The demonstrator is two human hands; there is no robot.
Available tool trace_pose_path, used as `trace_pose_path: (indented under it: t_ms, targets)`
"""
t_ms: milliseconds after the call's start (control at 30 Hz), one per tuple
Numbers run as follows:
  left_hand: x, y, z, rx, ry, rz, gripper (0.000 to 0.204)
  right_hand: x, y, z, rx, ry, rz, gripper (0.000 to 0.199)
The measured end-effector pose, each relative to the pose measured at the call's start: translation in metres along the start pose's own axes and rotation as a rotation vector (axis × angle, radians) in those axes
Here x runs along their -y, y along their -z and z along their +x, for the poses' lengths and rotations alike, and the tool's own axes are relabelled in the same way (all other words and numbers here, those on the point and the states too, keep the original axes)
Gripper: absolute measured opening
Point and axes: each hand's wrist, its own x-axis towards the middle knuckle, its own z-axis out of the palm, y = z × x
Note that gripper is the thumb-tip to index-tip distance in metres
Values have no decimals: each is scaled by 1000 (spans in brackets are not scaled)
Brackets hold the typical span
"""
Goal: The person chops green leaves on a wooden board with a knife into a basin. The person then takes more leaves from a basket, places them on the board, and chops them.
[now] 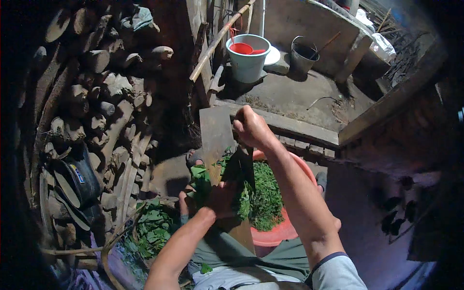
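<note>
While the leafy greens (199,179) look soft, the knife (249,168) wants a firm grip

As the head view shows, my right hand (251,126) is a closed fist just above and right of the frame's centre, the dark blade pointing down below it; the handle is hidden in my fingers. My left hand (220,199) lies in shade below the centre, against the greens on the wooden board (216,128); I cannot tell how tightly its fingers close. The bunch sits left of centre, leaves spilling past the board's left edge. I judge it light, limp and perhaps slippery if damp, best held where it gathers thickest, fingertips tucked back from the blade. The knife should be stiff and heavier, safe only by its handle. Right of centre, chopped greens (267,195) in the pink basin (286,227) look fluffy, easiest in a cupped palm.
</note>
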Motion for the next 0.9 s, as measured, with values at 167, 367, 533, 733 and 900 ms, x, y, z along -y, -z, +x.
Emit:
trace_pose_path:
  t_ms: [167,367,533,733,900]
  targets:
    - [17,-3,10,0,-38,138,80,-1,-21,-21,-205,268,-254,23]
    - [7,-5,9,-169,31,-50,56,-82,-81,-143,-451,563,-235,32]
    - [7,-16,-7,-203,24,-85,73,-45,-55,-85,-396,577,-312,28]
    - [-7,5,-1,-117,-68,-60,91,9,2,12,-202,206,-284,20]
    - [7,14,13,142,77,-96,82,-25,-39,-48,-355,488,-282,24]
